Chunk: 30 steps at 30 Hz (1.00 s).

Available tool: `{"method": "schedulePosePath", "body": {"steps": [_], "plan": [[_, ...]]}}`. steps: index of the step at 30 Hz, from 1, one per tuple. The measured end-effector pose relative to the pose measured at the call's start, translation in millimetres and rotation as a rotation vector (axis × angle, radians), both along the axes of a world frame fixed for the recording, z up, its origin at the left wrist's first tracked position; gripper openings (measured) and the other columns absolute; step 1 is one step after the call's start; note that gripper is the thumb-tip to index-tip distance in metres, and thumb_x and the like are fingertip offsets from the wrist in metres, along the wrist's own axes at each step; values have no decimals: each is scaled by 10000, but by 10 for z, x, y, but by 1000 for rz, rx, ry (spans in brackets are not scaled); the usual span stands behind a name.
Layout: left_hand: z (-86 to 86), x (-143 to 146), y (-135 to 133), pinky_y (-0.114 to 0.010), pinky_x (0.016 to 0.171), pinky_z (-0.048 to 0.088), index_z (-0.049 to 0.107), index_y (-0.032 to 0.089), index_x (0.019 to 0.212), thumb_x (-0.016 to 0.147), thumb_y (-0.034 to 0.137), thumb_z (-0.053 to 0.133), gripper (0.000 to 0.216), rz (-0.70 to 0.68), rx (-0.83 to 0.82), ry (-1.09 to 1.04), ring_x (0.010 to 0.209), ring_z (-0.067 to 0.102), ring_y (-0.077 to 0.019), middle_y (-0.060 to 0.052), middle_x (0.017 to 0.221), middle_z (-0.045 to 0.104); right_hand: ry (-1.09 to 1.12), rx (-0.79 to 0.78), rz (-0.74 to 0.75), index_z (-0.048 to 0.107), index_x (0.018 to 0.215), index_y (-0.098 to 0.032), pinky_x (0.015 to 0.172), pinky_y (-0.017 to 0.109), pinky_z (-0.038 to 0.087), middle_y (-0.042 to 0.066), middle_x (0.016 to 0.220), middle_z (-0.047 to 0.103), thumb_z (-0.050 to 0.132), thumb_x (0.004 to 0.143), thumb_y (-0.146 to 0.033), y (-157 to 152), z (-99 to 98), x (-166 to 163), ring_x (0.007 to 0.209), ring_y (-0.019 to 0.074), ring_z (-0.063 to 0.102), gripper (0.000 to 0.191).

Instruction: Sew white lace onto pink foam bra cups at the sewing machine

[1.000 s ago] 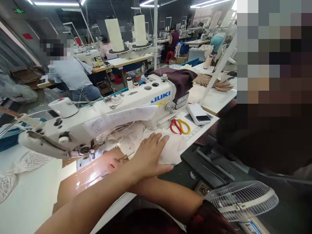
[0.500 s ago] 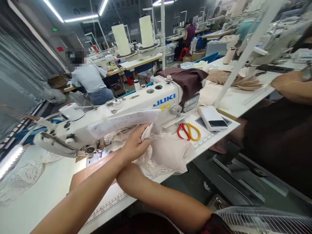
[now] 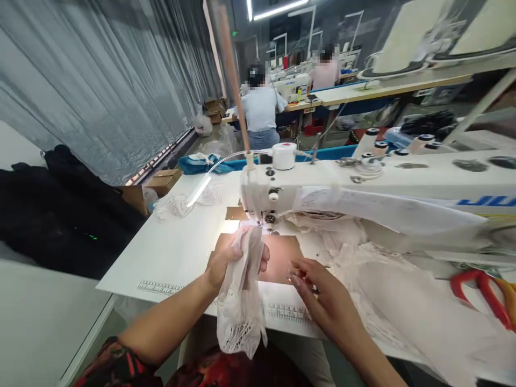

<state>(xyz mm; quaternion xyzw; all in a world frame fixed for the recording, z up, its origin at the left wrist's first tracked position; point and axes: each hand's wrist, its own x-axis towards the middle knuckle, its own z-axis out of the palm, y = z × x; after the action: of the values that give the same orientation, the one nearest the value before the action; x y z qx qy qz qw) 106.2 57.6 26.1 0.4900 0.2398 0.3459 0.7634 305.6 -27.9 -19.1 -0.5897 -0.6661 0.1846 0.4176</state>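
My left hand (image 3: 226,263) is closed around a pale lace-trimmed fabric piece (image 3: 241,301). The piece hangs down past the table's front edge, its lace end lowest. Just behind it is the needle area of a white sewing machine (image 3: 258,188), lit by a lamp. To the right, my right hand (image 3: 318,287) hovers over a tan plate (image 3: 278,258) on the machine bed. Its fingers are curled together around something small and partly dark that I cannot make out. A heap of pale lace-edged fabric (image 3: 395,285) lies beyond that hand.
Red-and-yellow-handled scissors (image 3: 479,293) lie at the far right. More lace pieces (image 3: 177,204) rest on the table's left side. A paper sheet (image 3: 382,209) hangs along the machine arm. Behind, thread cones (image 3: 366,142) stand and two people sit at other machines.
My view has swung left. My left hand has carried a fabric piece from the right-hand heap to in front of the needle. My arms, crossed before, are now apart.
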Motion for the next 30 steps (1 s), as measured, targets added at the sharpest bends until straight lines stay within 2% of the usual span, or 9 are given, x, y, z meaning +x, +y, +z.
{"method": "schedulePosePath", "body": {"steps": [4,7,10,13,19,24,26,28,30], "plan": [[-183,-224,-70,-261,540,409,404,202,1098,656,313,568,484,-62,-130,-10,655,595,-195,-54,815,620,381,-173,114,574,1110,-190,603,296,513,85,992,643,599,824,-450,222,277,-417,695,157,608,387],[-192,-394,-102,-276,562,419,456,195,1053,701,249,527,363,-28,-167,93,653,587,-196,-31,741,618,417,-209,193,620,854,-188,559,275,458,31,771,620,620,816,-411,397,354,-716,614,140,561,226],[-178,-590,-64,-241,549,389,522,174,884,767,254,543,143,95,-147,169,606,521,-141,4,687,570,454,-229,216,557,711,-194,574,267,433,4,679,582,573,848,-373,491,331,-891,603,131,539,226],[-222,-794,47,-227,586,399,557,152,862,845,359,555,207,185,-103,165,619,502,-116,3,730,577,440,-267,203,489,682,-202,514,241,371,-26,631,508,557,842,-369,564,294,-1006,549,107,468,241],[-236,-1398,449,-239,661,430,560,149,793,878,430,561,294,555,242,283,682,526,-136,-6,723,553,438,-510,151,419,672,-224,450,247,334,-59,495,454,512,835,-387,900,219,-1244,445,114,429,248],[63,-2039,568,-215,564,355,531,176,695,898,406,551,307,984,630,539,594,412,-109,29,629,446,65,-266,95,586,770,-196,620,329,433,-9,620,516,571,787,-382,1161,258,-1292,634,179,517,188],[162,-2124,490,-217,567,366,550,177,700,917,399,526,310,979,730,636,599,434,-114,23,630,467,98,-212,141,623,990,-172,696,358,463,33,761,575,599,791,-411,1154,336,-1362,733,197,548,311],[211,-2059,393,-224,620,419,612,173,812,933,396,497,278,808,754,681,676,524,-134,-5,726,570,264,-270,293,575,1155,-174,761,361,482,85,975,613,614,804,-446,1089,426,-1500,849,202,578,446],[213,-1888,319,-243,717,468,641,167,971,945,387,469,280,597,763,672,811,596,-166,-48,907,645,444,-335,498,570,1165,-200,820,344,473,95,1130,603,644,791,-456,993,495,-1673,1001,213,561,460]]}}
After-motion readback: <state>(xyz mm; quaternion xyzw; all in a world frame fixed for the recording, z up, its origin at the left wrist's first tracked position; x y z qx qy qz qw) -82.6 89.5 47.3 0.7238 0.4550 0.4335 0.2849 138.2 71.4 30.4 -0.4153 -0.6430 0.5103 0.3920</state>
